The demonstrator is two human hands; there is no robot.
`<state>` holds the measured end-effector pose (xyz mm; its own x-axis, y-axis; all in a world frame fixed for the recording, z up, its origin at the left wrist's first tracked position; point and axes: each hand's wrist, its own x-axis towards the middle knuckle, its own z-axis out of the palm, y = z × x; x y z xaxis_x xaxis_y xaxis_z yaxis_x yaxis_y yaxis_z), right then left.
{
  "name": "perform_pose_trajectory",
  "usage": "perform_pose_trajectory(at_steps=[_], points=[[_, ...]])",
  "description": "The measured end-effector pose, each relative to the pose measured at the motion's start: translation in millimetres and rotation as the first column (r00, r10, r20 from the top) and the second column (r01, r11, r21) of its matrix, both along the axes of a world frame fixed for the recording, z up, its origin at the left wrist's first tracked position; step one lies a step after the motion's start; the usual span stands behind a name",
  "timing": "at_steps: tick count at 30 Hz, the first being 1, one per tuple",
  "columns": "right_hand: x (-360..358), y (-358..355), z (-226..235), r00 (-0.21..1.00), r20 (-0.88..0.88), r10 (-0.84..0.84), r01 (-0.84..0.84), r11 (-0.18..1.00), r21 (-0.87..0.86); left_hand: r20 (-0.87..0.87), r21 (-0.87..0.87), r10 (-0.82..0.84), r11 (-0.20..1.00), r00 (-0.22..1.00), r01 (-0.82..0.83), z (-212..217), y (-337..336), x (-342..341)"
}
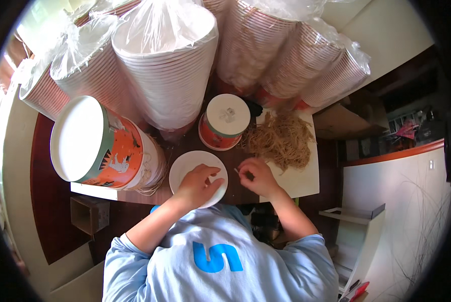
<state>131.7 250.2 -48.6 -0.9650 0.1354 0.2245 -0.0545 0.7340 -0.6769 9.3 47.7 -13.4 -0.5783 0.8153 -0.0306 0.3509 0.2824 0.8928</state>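
In front of me at the table's near edge is a round white paper tub (183, 168). My left hand (198, 185) lies over it, thumb and fingers curved apart with nothing visible between them. Just right of the tub, my right hand (258, 177) has its fingertips pinched together. A tiny pale bit shows at those fingertips, too small to name. Beyond the tub stands an orange and green paper tub (219, 137), a small clear crumpled piece on its white top. A tangled heap of tan twine (284, 142) lies beyond my right hand.
Tall plastic-wrapped stacks of white paper tubs (167, 75) line the back. At left a stack of orange printed tubs (120, 153) leans toward me, with loose strands near its lower end. An open cardboard box (91, 214) sits below left; a white shelf unit (358, 216) stands at right.
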Motion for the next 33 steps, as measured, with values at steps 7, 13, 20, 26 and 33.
perform_pose_trajectory(at_steps=[7,13,20,26,33], points=[[-4.0,-23.4,30.8,0.994,-0.110,0.014,-0.027,0.993,-0.114,0.240,0.093,-0.070,0.994,0.968,0.049,-3.8,28.9,2.7],[-0.1,-21.5,35.7,0.995,0.100,-0.004,0.028,0.968,-0.248,0.155,0.079,0.003,0.997,0.988,-0.015,-1.5,24.6,1.9],[32.1,60.2,-40.1,0.849,0.407,-0.337,0.189,0.912,0.363,0.369,0.365,0.135,0.889,0.920,-0.277,57.5,5.9,-12.4],[41.6,51.6,17.0,0.631,0.577,-0.518,-0.054,0.714,0.699,0.080,0.438,0.052,0.895,0.995,-0.082,86.7,-16.2,-11.0],[-0.6,-23.4,143.9,0.921,-0.041,0.388,-0.340,0.747,-0.571,0.083,0.312,-0.063,0.949,0.995,0.034,74.1,-10.7,9.7]])
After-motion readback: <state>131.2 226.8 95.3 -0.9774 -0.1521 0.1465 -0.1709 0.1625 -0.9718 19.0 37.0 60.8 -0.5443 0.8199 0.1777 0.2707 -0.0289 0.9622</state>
